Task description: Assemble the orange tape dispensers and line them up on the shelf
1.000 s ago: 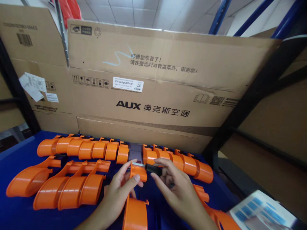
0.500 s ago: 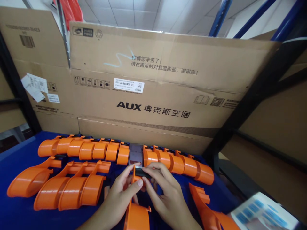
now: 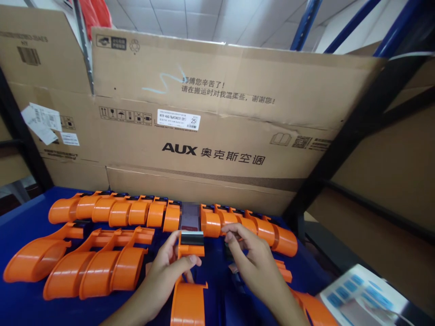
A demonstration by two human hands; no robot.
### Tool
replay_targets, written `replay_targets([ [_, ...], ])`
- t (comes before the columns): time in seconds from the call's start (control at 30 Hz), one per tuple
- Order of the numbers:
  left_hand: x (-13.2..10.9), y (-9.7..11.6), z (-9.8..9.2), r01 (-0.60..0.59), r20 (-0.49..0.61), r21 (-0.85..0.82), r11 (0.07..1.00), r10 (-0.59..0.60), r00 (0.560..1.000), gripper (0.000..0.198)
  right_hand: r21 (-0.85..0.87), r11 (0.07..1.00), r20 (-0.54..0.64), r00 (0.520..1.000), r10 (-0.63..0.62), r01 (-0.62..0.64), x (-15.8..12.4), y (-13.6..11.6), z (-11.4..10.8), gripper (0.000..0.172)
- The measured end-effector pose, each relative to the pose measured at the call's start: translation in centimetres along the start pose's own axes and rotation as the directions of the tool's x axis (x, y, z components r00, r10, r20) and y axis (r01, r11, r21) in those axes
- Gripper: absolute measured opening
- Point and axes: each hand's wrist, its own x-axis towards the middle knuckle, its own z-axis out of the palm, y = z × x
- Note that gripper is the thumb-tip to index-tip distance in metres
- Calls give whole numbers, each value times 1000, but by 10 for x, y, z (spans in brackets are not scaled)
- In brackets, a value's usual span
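My left hand [image 3: 171,265] grips an orange tape dispenser [image 3: 188,302] by its narrow neck, fingers behind and thumb across the front. Its round tape hub hangs at the bottom of the view. At the dispenser's upper end sits a black strip [image 3: 192,238] with a pale toothed blade along its top edge. To the right, apart from the dispenser, my right hand [image 3: 253,253] hovers over the blue surface with thumb and forefinger close together. Whatever those fingers hold, if anything, cannot be made out. Dark small pieces below that hand are partly hidden.
Orange dispensers with black strips line the back of the blue table [image 3: 20,210]; several more [image 3: 97,267] lie at left. A dark flat box [image 3: 190,216] splits the back row. At right are more orange parts [image 3: 314,308] and a printed white box [image 3: 365,296]. Cardboard [image 3: 217,117] stands behind.
My right hand has let go of the dispenser's black strip and moved right, away from it. My left hand still holds the dispenser, whose strip and blade now show. The view has shifted slightly.
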Motion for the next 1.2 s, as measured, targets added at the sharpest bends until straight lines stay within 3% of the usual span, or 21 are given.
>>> replay_targets([
  [0.13, 0, -3, -2, 17, 11, 43, 999, -17, 1000, 46, -418, 902, 205, 956, 211, -110, -2, 14, -19, 10],
  [0.27, 0, -3, -3, 14, 25, 80, 997, -16, 1000, 48, -599, 791, 264, 904, 337, -120, -11, 16, -24, 9],
  [0.5, -2, -3, -1, 25, 6, 75, 997, -25, 1000, 57, -599, 791, 293, 887, 356, -119, -12, 13, -10, 23],
  [0.77, -2, -9, -2, 24, 15, 63, 998, -25, 1000, 69, -606, 794, 303, 906, 296, -57, -12, 20, -2, 14],
  [1.2, -1, -9, -5, 10, 36, 54, 998, -12, 999, 65, -672, 739, 297, 930, 216, 43, -8, 13, 6, 2],
])
